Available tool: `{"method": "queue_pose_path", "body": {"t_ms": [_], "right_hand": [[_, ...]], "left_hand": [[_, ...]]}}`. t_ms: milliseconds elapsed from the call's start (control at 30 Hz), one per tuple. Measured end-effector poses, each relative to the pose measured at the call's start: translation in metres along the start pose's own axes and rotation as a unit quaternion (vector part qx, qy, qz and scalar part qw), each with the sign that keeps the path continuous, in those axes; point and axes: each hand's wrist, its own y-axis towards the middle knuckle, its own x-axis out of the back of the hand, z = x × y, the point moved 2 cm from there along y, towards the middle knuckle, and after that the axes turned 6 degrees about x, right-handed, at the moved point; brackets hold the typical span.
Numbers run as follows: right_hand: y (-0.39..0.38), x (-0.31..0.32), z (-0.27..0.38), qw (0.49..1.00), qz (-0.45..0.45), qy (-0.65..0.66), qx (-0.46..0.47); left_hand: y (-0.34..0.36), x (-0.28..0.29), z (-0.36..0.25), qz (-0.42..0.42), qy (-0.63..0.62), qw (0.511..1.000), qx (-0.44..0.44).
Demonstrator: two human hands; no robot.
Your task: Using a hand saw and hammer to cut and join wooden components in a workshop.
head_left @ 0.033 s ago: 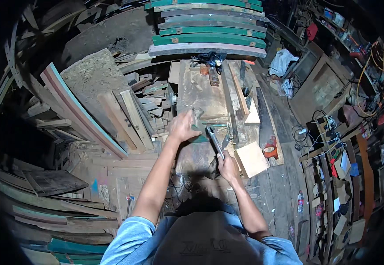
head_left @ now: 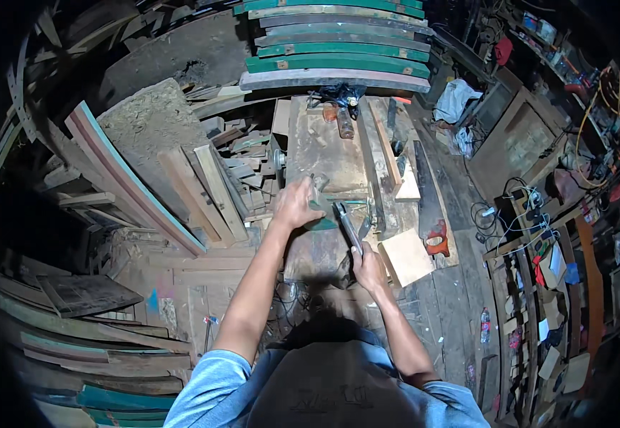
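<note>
My left hand is closed over a small greenish piece on the workbench; the fingers hide most of it, and I cannot tell its kind. Beneath that hand lies a dark green patch. My right hand is wrapped round the lower end of a long grey metal hand tool. Its dark upper end tilts away from me and points toward my left hand, a little apart from it. Close by my right hand lies a pale square wood block.
A handsaw with an orange handle lies at the bench's right. Long wood strips and a bottle lie farther back. Offcuts pile up on the left, green boards at the back. Cables hang at the right.
</note>
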Motion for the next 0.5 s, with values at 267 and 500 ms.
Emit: {"method": "queue_pose_path", "body": {"t_ms": [267, 500], "right_hand": [[0.016, 0.039, 0.043, 0.988, -0.108, 0.087, 0.065], [0.014, 0.029, 0.009, 0.998, -0.025, -0.059, 0.008]], "left_hand": [[0.001, 0.000, 0.004, 0.015, 0.022, 0.999, 0.018], [0.010, -0.002, -0.002, 0.099, 0.019, 0.994, 0.045]]}}
